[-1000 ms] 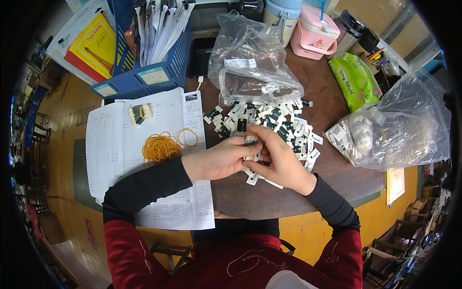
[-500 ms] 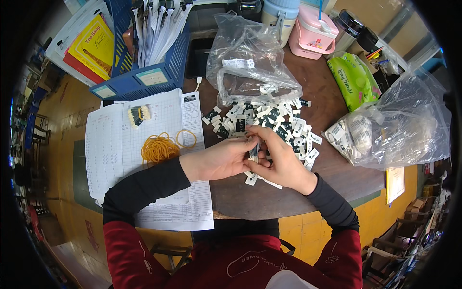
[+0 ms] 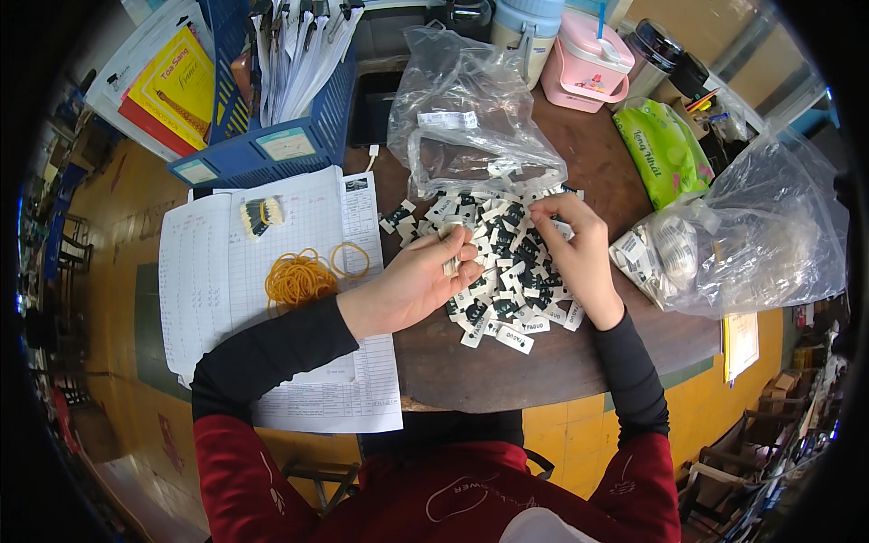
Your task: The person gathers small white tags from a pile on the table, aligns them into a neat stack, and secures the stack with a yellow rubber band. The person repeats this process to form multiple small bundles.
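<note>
Small black and white fabric labels (image 3: 514, 276) lie in a loose heap on the brown table. At the heap's left side, my left hand (image 3: 407, 285) is closed round a small stack of labels (image 3: 451, 265), mostly covered by the fingers. My right hand (image 3: 579, 262) reaches over the right part of the heap, thumb and forefinger pinched together; whether a label is between them cannot be made out. A banded bundle of labels (image 3: 262, 217) rests on an open notebook (image 3: 204, 271). Yellow rubber bands (image 3: 300, 279) are piled on the papers beside my left forearm.
Behind the heap lies a clear plastic bag (image 3: 471, 100). Another bag (image 3: 751, 253), with labels inside, sits at the right edge. A green tissue pack (image 3: 665, 154), a pink container (image 3: 588, 68) and a blue file rack (image 3: 272, 154) line the back.
My hands were together over the front of the heap, both at the label stack. They have parted: the right moved right and away to the heap, while the left keeps the stack.
</note>
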`<action>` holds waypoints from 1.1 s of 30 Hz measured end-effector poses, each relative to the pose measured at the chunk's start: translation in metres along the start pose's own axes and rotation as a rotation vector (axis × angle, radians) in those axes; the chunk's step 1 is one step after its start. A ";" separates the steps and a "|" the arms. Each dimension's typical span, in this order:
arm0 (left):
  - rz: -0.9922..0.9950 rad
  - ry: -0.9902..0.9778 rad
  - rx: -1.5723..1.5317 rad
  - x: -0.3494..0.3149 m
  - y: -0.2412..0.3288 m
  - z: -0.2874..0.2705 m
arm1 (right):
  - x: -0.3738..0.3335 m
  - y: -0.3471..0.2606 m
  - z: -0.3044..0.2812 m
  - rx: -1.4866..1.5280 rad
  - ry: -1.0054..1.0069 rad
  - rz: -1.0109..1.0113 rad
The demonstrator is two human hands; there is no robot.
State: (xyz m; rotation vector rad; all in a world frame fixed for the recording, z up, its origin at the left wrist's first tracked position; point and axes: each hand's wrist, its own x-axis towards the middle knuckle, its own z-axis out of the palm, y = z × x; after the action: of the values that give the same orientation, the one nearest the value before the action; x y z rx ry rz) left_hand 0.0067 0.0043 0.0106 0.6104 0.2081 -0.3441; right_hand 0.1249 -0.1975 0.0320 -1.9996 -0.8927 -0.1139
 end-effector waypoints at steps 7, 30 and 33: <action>0.016 -0.125 -0.004 0.002 0.001 -0.008 | -0.005 0.007 -0.002 -0.236 -0.086 -0.069; 0.074 -0.028 0.390 0.000 -0.002 -0.001 | -0.013 -0.020 -0.004 0.523 -0.250 0.389; 0.123 -0.018 0.458 0.000 -0.005 0.000 | -0.017 -0.020 0.004 0.715 -0.290 0.412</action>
State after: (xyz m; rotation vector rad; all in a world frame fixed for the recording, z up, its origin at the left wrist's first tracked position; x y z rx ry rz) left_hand 0.0044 0.0002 0.0083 1.0666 0.0719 -0.2786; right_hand 0.0994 -0.1974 0.0369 -1.4871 -0.5590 0.6553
